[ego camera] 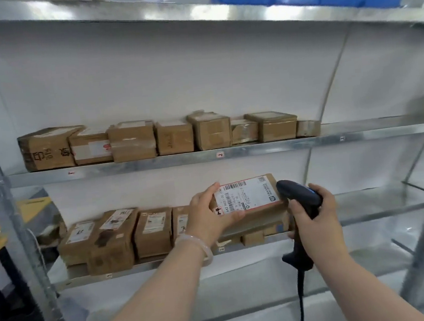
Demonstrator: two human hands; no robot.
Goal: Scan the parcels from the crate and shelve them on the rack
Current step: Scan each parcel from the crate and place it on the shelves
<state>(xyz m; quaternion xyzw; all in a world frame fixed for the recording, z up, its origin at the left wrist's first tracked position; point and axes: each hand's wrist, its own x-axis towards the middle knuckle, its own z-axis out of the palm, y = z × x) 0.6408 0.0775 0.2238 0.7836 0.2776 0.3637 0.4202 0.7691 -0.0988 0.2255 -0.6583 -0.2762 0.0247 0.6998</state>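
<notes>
Both forearms reach forward toward the rack (pixel 231 153), meeting in front of its lower loaded shelf. The left hand (pixel 208 212), a bracelet (pixel 199 244) at its wrist, grips the parcel (pixel 259 207) by its left end, thumb up along the edge of the white label (pixel 248 194) and fingertips curled over the near side, label face turned up. The right hand (pixel 315 225) is wrapped round the handle of the black scanner (pixel 299 193), whose head sits at the parcel's right end, aimed at the label; whether it touches cannot be told.
</notes>
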